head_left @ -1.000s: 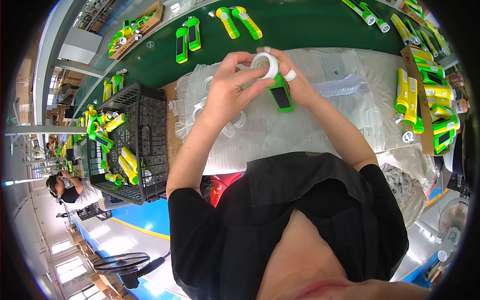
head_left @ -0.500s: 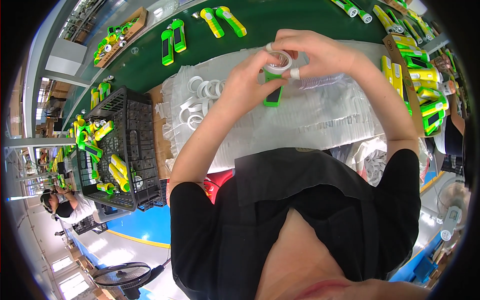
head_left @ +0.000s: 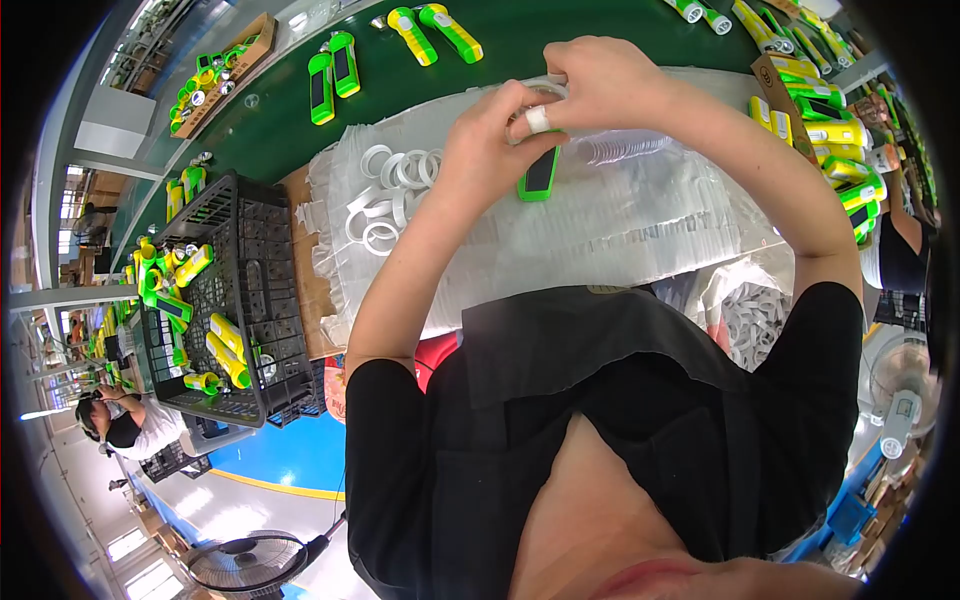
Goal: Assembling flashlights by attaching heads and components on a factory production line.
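The left hand [head_left: 488, 142] is half closed, with its bent fingers and thumb pinching around the head of a green flashlight [head_left: 539, 176]. The right hand [head_left: 603, 85] is curled against it from the other side, also closed around this head; its thumb, which wears a white wrap [head_left: 538, 119], lies across in front. The flashlight is over the far middle part of the plastic sheeting [head_left: 600, 230], its dark panel turned to the person and its tail pointing down toward the sheeting.

The head is mostly hidden by the two hands; only a bit of pale rim [head_left: 545, 89] is seen between them, so I cannot tell where each fingertip presses. On the left part of the sheeting, the white rings [head_left: 378, 238] are partly covered by the left forearm. To the right of the sheeting, the carton of flashlights [head_left: 772, 82] is partly behind the right arm. Left and near of the sheeting, a fan [head_left: 245, 560] is cut by the lower border.

The near half of the sheeting gives some room below the flashlight, up to the black apron [head_left: 600, 345]. The black crate [head_left: 285, 290] bounds the sheeting's left side, the green belt [head_left: 258, 133] its far edge, and a bag of white parts [head_left: 752, 322] stands by its near right corner.
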{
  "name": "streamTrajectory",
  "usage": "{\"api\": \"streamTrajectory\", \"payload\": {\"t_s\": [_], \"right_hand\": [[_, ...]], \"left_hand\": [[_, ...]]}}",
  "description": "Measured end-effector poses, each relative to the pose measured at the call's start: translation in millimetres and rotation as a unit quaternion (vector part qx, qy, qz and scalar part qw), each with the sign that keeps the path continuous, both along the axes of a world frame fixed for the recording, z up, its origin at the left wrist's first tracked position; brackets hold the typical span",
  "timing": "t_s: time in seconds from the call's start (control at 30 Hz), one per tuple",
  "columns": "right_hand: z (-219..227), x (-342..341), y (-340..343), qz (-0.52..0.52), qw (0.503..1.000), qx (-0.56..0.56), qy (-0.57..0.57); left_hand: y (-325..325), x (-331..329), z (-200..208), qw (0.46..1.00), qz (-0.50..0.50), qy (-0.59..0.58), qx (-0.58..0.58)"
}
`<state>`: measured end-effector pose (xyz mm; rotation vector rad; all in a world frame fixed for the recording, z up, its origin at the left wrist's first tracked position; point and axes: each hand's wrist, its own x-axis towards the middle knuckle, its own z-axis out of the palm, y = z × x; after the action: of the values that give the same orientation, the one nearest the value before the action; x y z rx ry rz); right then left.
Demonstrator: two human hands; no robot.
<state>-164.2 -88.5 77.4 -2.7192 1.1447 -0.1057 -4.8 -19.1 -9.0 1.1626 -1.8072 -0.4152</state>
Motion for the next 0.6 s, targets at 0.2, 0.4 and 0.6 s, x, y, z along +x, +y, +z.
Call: {"api": "streamTrajectory", "payload": {"t_s": [0.2,0.4,0.6], "right_hand": [[-17.7,-11.3,-20.1,0.254,0.918,0.086,-0.293],[-23.0,-16.6,-24.3,0.195,0.946,-0.034,-0.258],[-6.5,-4.9,-11.8,0.033,0.999,0.002,0.014]], "left_hand": [[-0.2,-0.4,0.6,1.000,-0.011,-0.002,-0.019],[-0.9,-3.9,0.9,1.000,-0.009,0.000,-0.028],[0.7,-0.7,0.8,1.000,-0.005,-0.018,-0.017]]}}
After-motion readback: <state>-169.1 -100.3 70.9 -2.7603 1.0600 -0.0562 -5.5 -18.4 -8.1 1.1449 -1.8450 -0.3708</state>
